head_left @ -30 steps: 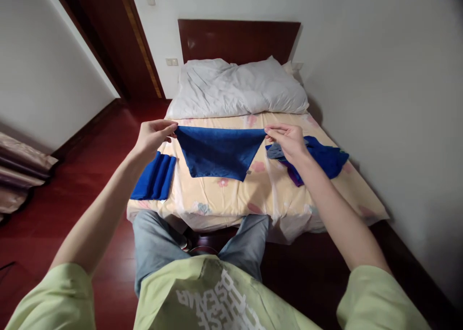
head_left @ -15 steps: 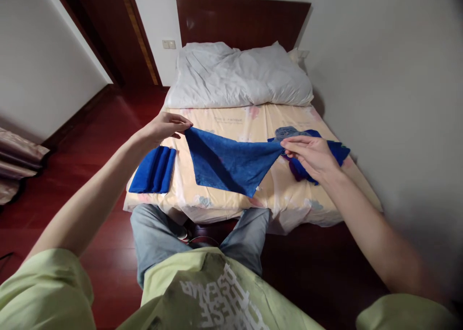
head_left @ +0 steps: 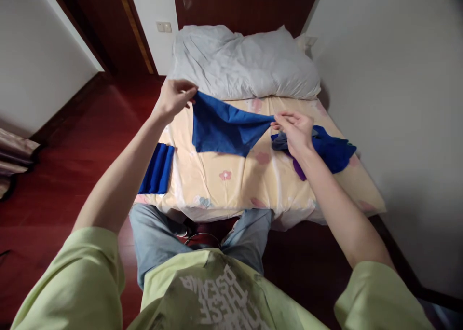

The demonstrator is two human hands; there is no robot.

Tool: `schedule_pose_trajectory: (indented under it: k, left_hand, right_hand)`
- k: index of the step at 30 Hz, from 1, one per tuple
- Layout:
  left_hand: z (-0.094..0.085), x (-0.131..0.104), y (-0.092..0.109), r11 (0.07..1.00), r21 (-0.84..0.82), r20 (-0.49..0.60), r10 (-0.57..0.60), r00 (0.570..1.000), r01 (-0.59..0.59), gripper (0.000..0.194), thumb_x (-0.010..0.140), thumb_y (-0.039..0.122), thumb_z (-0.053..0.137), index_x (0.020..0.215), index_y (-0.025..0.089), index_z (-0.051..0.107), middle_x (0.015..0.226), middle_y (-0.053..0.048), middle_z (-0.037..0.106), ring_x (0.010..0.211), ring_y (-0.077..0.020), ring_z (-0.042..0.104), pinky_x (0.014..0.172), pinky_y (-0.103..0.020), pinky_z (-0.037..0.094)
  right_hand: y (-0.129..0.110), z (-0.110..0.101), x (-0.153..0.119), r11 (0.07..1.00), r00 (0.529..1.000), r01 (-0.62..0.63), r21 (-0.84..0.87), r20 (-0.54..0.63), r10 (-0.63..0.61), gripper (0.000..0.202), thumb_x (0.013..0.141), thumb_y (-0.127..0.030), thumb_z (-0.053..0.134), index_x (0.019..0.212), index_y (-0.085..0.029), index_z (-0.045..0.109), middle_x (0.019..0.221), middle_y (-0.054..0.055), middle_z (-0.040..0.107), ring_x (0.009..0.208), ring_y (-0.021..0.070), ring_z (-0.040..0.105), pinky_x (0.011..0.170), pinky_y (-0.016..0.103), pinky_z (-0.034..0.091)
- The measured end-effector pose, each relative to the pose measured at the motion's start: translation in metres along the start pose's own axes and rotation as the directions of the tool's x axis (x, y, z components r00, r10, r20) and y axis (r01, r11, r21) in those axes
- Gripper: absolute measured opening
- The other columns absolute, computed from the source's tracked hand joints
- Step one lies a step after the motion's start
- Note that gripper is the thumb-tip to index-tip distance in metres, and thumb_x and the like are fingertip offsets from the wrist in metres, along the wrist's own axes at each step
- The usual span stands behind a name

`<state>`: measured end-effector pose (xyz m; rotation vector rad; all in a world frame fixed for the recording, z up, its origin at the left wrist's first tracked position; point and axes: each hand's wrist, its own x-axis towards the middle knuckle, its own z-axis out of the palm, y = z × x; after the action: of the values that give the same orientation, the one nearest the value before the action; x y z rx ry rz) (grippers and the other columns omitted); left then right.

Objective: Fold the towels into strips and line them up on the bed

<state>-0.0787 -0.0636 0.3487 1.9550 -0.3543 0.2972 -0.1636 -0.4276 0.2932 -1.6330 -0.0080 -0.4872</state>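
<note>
A blue cloth (head_left: 224,127) hangs between my two hands above the bed, its upper edge sagging a little. My left hand (head_left: 176,98) pinches its upper left corner, and my right hand (head_left: 294,130) pinches the right corner, somewhat lower. Beneath my left forearm lie folded blue cloths (head_left: 159,171) side by side, partly hidden by the arm. Behind my right hand and wrist is a loose pile of crumpled cloths (head_left: 333,149), mostly blue, with grey and purple pieces showing.
The bed (head_left: 224,195) has a pale yellow flowered sheet. A white quilt or pillow (head_left: 246,64) lies bunched against the dark headboard (head_left: 246,6). A wall (head_left: 390,79) runs along the right; a curtain (head_left: 16,151) hangs at the left over the red floor (head_left: 83,142).
Both hands have lifted the blue cloth up and farther over the bed, and they are closer together. The cloth hangs narrower. The view has tilted slightly downward.
</note>
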Motion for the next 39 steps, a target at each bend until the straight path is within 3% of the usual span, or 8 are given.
schedule_pose_trajectory:
  k: [3, 6, 11, 15, 18, 29, 34, 39]
  left_hand:
    - [-0.006, -0.006, 0.006, 0.996, -0.004, -0.051, 0.091, 0.994, -0.092, 0.033, 0.092, 0.038, 0.068, 0.114, 0.014, 0.07, 0.086, -0.004, 0.072, 0.075, -0.0156, 0.073, 0.069, -0.025, 0.06]
    - [0.0, -0.05, -0.013, 0.997, 0.02, -0.061, 0.08, 0.995, -0.079, 0.043, 0.091, 0.048, 0.069, 0.117, 0.014, 0.071, 0.083, -0.003, 0.073, 0.073, -0.0154, 0.073, 0.068, -0.023, 0.06]
    - [0.046, -0.188, -0.105, 0.976, 0.092, -0.031, -0.196, 0.98, 0.198, 0.051, 0.086, 0.055, 0.07, 0.115, 0.014, 0.073, 0.084, -0.008, 0.077, 0.071, -0.0183, 0.073, 0.065, -0.025, 0.059]
    - [0.088, -0.297, -0.184, 0.841, 0.142, 0.049, -0.533, 0.845, 0.522, 0.047, 0.078, 0.051, 0.072, 0.11, 0.016, 0.073, 0.087, -0.009, 0.079, 0.082, -0.0251, 0.076, 0.072, -0.032, 0.06]
    - [0.103, -0.339, -0.218, 0.764, 0.03, 0.023, -0.645, 0.764, 0.645, 0.054, 0.072, 0.059, 0.072, 0.105, 0.016, 0.07, 0.094, -0.012, 0.079, 0.087, -0.0275, 0.076, 0.075, -0.035, 0.061]
    - [0.085, -0.33, -0.236, 0.753, -0.224, 0.138, -0.603, 0.785, 0.618, 0.066, 0.063, 0.077, 0.074, 0.086, 0.017, 0.062, 0.08, -0.006, 0.071, 0.076, -0.0221, 0.072, 0.079, -0.034, 0.057]
    - [0.073, -0.332, -0.237, 0.762, -0.151, 0.184, -0.604, 0.776, 0.629, 0.055, 0.064, 0.069, 0.076, 0.082, 0.018, 0.063, 0.08, -0.006, 0.071, 0.08, -0.0227, 0.07, 0.081, -0.034, 0.055]
    - [0.063, -0.328, -0.231, 0.81, 0.055, 0.173, -0.583, 0.793, 0.584, 0.045, 0.071, 0.064, 0.064, 0.082, 0.02, 0.066, 0.083, -0.006, 0.072, 0.082, -0.0242, 0.068, 0.081, -0.035, 0.054]
  right_hand:
    - [0.005, -0.006, -0.008, 0.99, 0.991, 0.134, -0.038, -0.001, -0.134, 0.041, 0.081, -0.055, 0.083, 0.095, -0.02, 0.066, 0.082, 0.002, 0.07, 0.076, 0.0177, 0.073, 0.072, 0.031, 0.061]
    - [0.03, -0.01, -0.046, 0.985, 0.988, 0.148, -0.092, -0.036, -0.152, 0.04, 0.084, -0.056, 0.078, 0.097, -0.02, 0.066, 0.084, 0.004, 0.071, 0.075, 0.0173, 0.071, 0.073, 0.032, 0.06]
    - [0.127, 0.003, -0.165, 0.978, 0.981, -0.132, -0.163, -0.164, 0.105, 0.049, 0.077, -0.065, 0.077, 0.089, -0.018, 0.067, 0.088, 0.008, 0.073, 0.083, 0.0206, 0.071, 0.079, 0.034, 0.059]
    - [0.205, 0.019, -0.259, 0.832, 0.847, -0.531, -0.162, -0.14, 0.513, 0.062, 0.058, -0.074, 0.081, 0.081, -0.018, 0.066, 0.071, 0.008, 0.071, 0.063, 0.0219, 0.068, 0.059, 0.033, 0.055]
    - [0.235, 0.022, -0.295, 0.781, 0.794, -0.608, -0.147, -0.106, 0.598, 0.064, 0.058, -0.078, 0.078, 0.08, -0.019, 0.067, 0.066, 0.007, 0.069, 0.062, 0.0235, 0.068, 0.056, 0.032, 0.054]
    - [0.236, 0.009, -0.29, 0.763, 0.78, -0.604, 0.232, -0.026, 0.625, 0.042, 0.067, -0.054, 0.076, 0.062, -0.022, 0.049, 0.068, -0.003, 0.054, 0.062, 0.0138, 0.06, 0.062, 0.029, 0.056]
    - [0.231, 0.0, -0.297, 0.789, 0.792, -0.611, 0.065, 0.042, 0.609, 0.041, 0.07, -0.057, 0.074, 0.062, -0.021, 0.055, 0.069, -0.001, 0.056, 0.06, 0.0133, 0.053, 0.052, 0.024, 0.044]
    - [0.231, -0.011, -0.305, 0.887, 0.905, -0.393, -0.242, 0.071, 0.42, 0.043, 0.074, -0.062, 0.071, 0.062, -0.02, 0.067, 0.071, 0.002, 0.058, 0.068, 0.0165, 0.053, 0.064, 0.028, 0.045]
